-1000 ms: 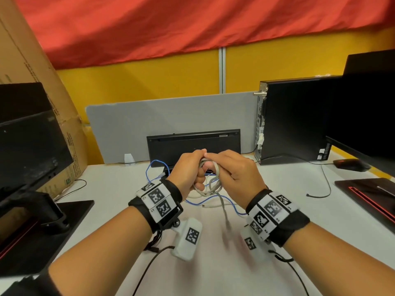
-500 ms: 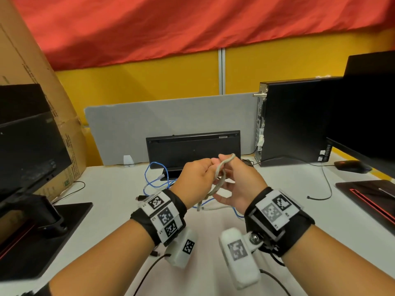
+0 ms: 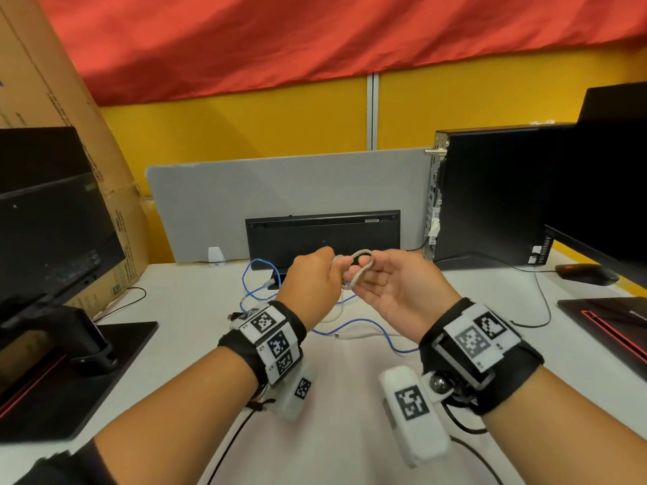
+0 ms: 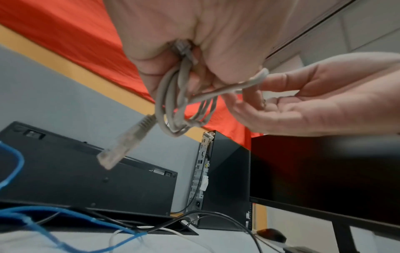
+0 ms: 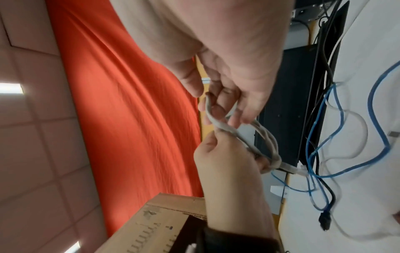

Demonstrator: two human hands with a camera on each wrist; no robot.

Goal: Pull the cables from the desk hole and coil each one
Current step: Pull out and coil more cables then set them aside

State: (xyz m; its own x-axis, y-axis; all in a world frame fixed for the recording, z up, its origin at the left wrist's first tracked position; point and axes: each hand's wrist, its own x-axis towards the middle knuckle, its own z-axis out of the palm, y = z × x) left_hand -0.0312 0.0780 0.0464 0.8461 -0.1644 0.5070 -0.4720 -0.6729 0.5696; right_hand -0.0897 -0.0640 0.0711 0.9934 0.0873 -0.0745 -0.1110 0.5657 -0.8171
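A thin grey network cable [image 3: 360,266] is bunched into a small coil [image 4: 173,102] above the desk. My left hand [image 3: 311,278] grips the coil in a fist, and a clear plug [image 4: 123,145] dangles below it. My right hand [image 3: 385,281] is turned palm up, and its fingertips [image 5: 218,109] pinch a loop of the same cable. A blue cable [image 3: 367,323] and a white cable [image 3: 353,336] lie loose on the white desk [image 3: 350,414] and run back to the desk hole [image 4: 168,229], which the left hand mostly hides in the head view.
A black keyboard [image 3: 322,232] leans on the grey divider behind the hole. A black PC tower [image 3: 490,197] and monitor stand to the right, with a mouse [image 3: 584,273]. Another monitor and a cardboard box [image 3: 70,134] stand to the left. A black plug [image 5: 324,222] lies on the desk.
My right hand has rolled from knuckles-up to palm-up and drawn a loop of the grey cable up between the hands. The left hand keeps its grip on the coil.
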